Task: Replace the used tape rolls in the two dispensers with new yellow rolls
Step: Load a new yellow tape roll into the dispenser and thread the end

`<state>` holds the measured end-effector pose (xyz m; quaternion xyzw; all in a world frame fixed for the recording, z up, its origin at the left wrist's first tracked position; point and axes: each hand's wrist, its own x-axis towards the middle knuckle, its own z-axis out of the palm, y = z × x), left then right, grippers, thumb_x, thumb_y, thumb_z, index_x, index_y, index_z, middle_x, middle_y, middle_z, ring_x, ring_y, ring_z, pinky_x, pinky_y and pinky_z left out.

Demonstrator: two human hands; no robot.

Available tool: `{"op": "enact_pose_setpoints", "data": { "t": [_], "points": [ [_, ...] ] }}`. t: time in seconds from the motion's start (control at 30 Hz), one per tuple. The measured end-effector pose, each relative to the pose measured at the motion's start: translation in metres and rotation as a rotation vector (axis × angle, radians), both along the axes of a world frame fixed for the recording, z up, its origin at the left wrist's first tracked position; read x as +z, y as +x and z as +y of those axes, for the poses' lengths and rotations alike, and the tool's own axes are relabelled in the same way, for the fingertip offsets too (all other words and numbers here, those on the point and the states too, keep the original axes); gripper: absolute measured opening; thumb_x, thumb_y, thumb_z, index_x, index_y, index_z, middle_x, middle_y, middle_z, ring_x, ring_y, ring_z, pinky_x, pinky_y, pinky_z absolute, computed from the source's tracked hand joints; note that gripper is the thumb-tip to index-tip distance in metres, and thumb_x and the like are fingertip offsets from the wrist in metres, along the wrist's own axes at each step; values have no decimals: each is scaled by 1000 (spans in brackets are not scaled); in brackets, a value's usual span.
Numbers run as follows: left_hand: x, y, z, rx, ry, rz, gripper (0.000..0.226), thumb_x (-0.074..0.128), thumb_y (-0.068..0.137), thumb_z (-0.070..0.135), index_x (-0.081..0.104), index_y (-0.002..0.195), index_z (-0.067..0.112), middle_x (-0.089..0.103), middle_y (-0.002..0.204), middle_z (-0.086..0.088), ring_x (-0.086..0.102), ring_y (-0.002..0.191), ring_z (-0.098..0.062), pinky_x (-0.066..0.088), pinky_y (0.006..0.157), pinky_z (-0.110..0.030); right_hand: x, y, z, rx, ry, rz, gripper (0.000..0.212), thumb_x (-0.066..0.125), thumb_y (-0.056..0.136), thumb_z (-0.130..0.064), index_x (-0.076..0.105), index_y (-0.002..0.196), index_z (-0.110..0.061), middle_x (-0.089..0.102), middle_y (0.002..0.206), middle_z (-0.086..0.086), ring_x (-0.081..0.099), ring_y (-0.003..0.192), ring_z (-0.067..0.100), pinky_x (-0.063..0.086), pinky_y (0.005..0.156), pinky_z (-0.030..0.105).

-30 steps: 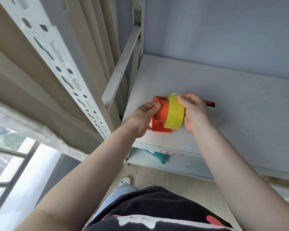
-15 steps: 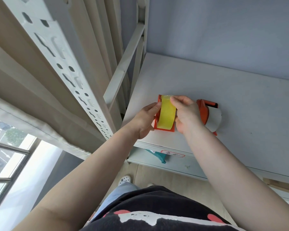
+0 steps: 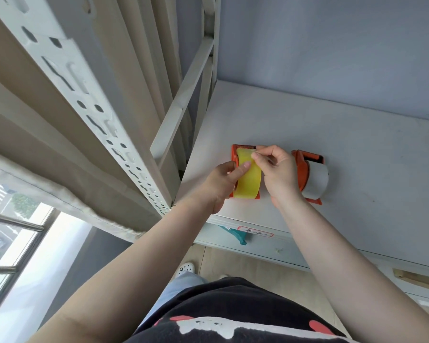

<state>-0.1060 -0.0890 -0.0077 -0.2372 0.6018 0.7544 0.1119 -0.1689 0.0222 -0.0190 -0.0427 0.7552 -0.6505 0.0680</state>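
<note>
Two orange tape dispensers stand side by side on a white shelf (image 3: 357, 149). The left dispenser (image 3: 240, 147) carries a yellow tape roll (image 3: 248, 180). My left hand (image 3: 223, 180) grips that dispenser from the left, thumb pressed on the yellow roll. My right hand (image 3: 276, 170) pinches the tape's loose end at the top of the roll. The right dispenser (image 3: 301, 167) holds a pale, whitish roll (image 3: 316, 178) and stands just beyond my right hand.
A white perforated rack post (image 3: 89, 115) and a diagonal brace (image 3: 181, 105) stand left of the shelf, with beige curtains behind. A label (image 3: 255, 234) is on the shelf's front edge. A window is at lower left.
The yellow roll went fully onto the left dispenser, which now sits on the shelf. My right hand shifted from gripping the roll to pinching the tape end at its top.
</note>
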Motion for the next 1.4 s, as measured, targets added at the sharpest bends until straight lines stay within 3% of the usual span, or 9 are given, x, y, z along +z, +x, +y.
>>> {"op": "enact_pose_setpoints", "data": {
  "t": [0.17,0.43,0.57,0.7,0.87,0.93,1.03,1.2,1.4],
  "points": [
    [-4,1,-3,0,12,33,24,57,95,27,61,112,10,66,102,-5,65,77,-9,51,56,-15,-7,-5,-1,60,68,63,16,65,84,-16,59,75,-28,63,109,0,61,108,21,45,97,35],
    [-1,6,-4,-39,55,4,22,56,96,15,57,116,9,63,92,6,63,62,7,47,46,-7,-7,-16,-5,-28,18,-27,9,61,89,-24,57,82,-20,70,100,15,67,97,30,53,87,41],
    [-4,8,-3,-17,80,2,18,57,95,11,57,113,11,63,95,4,60,79,-4,46,46,-6,-3,-28,-8,-113,-83,-182,14,55,96,-15,59,98,-2,70,92,6,67,81,15,53,76,25],
    [-8,6,-4,10,118,-10,7,58,94,11,59,101,12,65,98,-2,61,84,-13,51,52,-9,-4,-33,-10,-163,-93,-279,14,55,95,-17,62,94,-5,69,83,-2,64,74,12,53,81,33],
    [-2,-2,-1,48,49,-128,45,66,88,34,56,125,10,65,113,-4,59,97,-15,42,85,-32,1,-34,-11,-153,-29,-256,15,58,93,-23,60,96,-8,71,85,1,69,89,25,52,93,48],
    [2,-9,1,76,8,-183,44,62,86,51,59,112,15,66,106,-2,58,97,-19,41,91,-37,2,-32,-10,-121,-40,-269,10,57,93,-20,58,89,-12,71,82,1,68,88,24,52,94,47],
    [9,-18,6,97,-110,-184,44,57,88,57,57,100,14,63,90,-1,56,79,-16,44,72,-27,3,-27,-9,-82,-39,-246,11,59,91,-20,59,83,-14,70,81,3,66,84,22,52,94,47],
    [6,-22,11,139,-133,-169,49,59,89,51,63,114,9,68,115,-14,65,103,-31,51,86,-37,2,-30,-4,-64,71,-210,19,62,88,-22,70,73,-14,70,81,12,65,80,27,53,89,52],
    [-2,-19,13,198,-82,-152,35,59,91,47,60,107,15,67,113,-10,64,96,-29,47,65,-28,2,-28,-13,-126,143,-166,22,56,92,-28,65,74,-18,72,85,8,67,81,27,56,82,48]
  ]
}}
